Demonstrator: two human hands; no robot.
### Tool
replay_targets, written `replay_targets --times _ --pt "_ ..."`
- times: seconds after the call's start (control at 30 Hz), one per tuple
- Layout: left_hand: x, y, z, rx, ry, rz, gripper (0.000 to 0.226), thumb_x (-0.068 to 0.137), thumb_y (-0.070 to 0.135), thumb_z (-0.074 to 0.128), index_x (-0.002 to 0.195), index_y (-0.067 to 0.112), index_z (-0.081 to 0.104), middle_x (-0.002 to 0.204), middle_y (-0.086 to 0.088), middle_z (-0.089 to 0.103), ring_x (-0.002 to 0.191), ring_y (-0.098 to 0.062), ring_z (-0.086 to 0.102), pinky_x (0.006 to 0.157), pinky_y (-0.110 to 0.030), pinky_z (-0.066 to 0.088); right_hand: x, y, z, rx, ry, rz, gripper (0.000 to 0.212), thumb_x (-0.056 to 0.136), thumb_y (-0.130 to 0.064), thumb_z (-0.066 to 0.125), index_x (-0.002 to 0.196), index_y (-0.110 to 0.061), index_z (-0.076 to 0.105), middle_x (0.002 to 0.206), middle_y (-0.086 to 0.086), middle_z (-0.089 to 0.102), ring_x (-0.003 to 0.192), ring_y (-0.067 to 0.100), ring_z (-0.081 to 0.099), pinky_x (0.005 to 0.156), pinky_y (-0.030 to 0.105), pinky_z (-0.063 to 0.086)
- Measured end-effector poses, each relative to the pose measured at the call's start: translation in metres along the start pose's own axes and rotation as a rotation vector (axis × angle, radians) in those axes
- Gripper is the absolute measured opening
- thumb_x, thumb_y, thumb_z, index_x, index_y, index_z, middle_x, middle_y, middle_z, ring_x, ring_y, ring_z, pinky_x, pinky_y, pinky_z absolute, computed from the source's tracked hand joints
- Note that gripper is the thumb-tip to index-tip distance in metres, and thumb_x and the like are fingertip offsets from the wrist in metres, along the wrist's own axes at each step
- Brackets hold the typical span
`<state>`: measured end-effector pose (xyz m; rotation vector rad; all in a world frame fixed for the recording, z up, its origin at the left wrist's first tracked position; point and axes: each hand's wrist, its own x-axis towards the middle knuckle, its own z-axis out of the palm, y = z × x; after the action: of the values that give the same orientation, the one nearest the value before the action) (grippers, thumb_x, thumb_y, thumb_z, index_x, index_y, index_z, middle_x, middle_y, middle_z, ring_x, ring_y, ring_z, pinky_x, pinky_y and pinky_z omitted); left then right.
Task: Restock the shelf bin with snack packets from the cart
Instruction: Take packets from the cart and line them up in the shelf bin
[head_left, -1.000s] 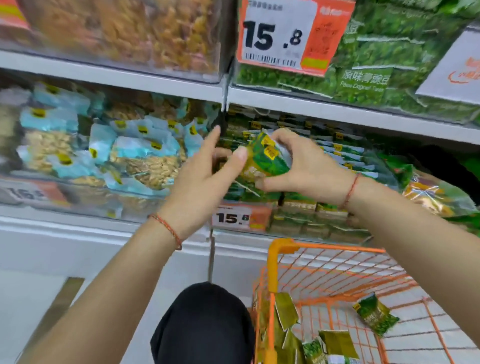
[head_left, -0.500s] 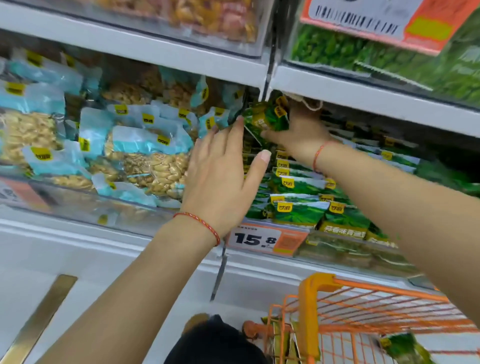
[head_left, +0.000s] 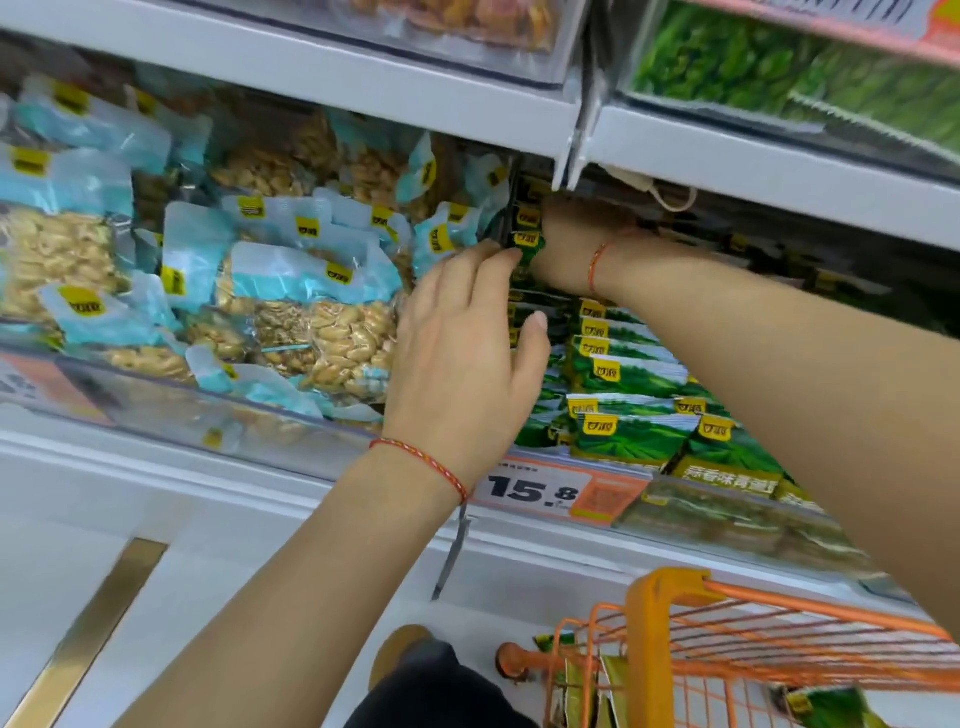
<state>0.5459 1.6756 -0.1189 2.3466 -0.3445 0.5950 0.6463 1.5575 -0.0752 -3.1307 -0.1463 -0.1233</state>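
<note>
While your right hand reaches deep into the back left corner of the shelf bin, its fingers are hidden, so whether it grips anything cannot be told. Glossy green snack packets lie stacked flat, yellow-tagged edges facing you, long axes across the bin. Your left hand, fingers relaxed and extended, touches the stack's left side. More packets sit in the orange wire cart.

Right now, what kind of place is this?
Most likely a shop or supermarket: shelf bins of snack packets, an orange price tag reading 15.8, and an orange cart below.
</note>
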Motion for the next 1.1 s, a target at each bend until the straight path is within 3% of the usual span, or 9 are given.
replay_targets --times 0.13,0.23,0.4,0.67,0.83,1.1 --pt "-0.002 -0.002 0.001 -0.001 0.046 0.019 0.038 0.086 0.021 0.051 0.121 0.007 0.057 0.128 -0.012 0.053 0.12 -0.029 0.045 0.102 -0.037 0.032 -0.005 0.008 0.002 0.148 0.074 -0.029 0.07 0.082 -0.031 0.063 0.143 -0.014 0.032 0.143 0.015 0.04 0.131 0.032 0.038 0.101 0.033 0.036" --pt "-0.002 -0.002 0.002 0.003 0.08 0.019 0.035 0.084 0.018 0.052 0.116 0.007 0.061 0.125 -0.012 0.055 0.119 -0.03 0.046 0.101 -0.036 0.033 -0.01 0.016 -0.003 0.213 0.061 -0.038 0.064 0.085 -0.025 0.061 0.144 -0.021 0.035 0.147 0.009 0.038 0.133 0.027 0.037 0.101 0.028 0.034" --pt "-0.003 -0.003 0.003 0.007 0.094 0.023 0.032 0.084 0.017 0.052 0.112 0.007 0.063 0.123 -0.012 0.056 0.117 -0.03 0.047 0.1 -0.035 0.032 -0.006 0.021 -0.006 0.123 0.091 -0.036 0.053 0.09 -0.02 0.055 0.141 -0.026 0.044 0.149 0.004 0.038 0.135 0.027 0.037 0.109 0.032 0.032" --pt "-0.003 -0.003 0.003 0.014 0.098 0.013 0.029 0.083 0.014 0.053 0.109 0.008 0.064 0.124 -0.011 0.057 0.116 -0.03 0.047 0.099 -0.037 0.035 -0.005 0.019 0.002 0.147 0.097 0.014 0.052 0.09 -0.025 0.058 0.14 -0.023 0.044 0.146 0.008 0.041 0.132 0.03 0.04 0.107 0.035 0.037" --pt "-0.002 -0.002 0.002 -0.003 0.094 -0.003 0.028 0.081 0.011 0.054 0.107 0.01 0.064 0.124 -0.01 0.057 0.116 -0.029 0.047 0.098 -0.038 0.037 -0.016 0.024 0.008 0.232 0.238 0.064 0.054 0.086 -0.024 0.063 0.137 -0.031 0.048 0.143 0.001 0.046 0.129 0.025 0.044 0.104 0.031 0.039" --pt "-0.003 0.0 0.001 0.017 0.081 -0.011 0.028 0.08 0.009 0.053 0.106 0.009 0.064 0.124 -0.011 0.057 0.116 -0.03 0.048 0.098 -0.04 0.038 -0.027 0.024 -0.003 0.23 0.217 0.063 0.045 0.09 -0.033 0.058 0.134 -0.03 0.05 0.14 0.0 0.05 0.126 0.025 0.047 0.101 0.032 0.042"
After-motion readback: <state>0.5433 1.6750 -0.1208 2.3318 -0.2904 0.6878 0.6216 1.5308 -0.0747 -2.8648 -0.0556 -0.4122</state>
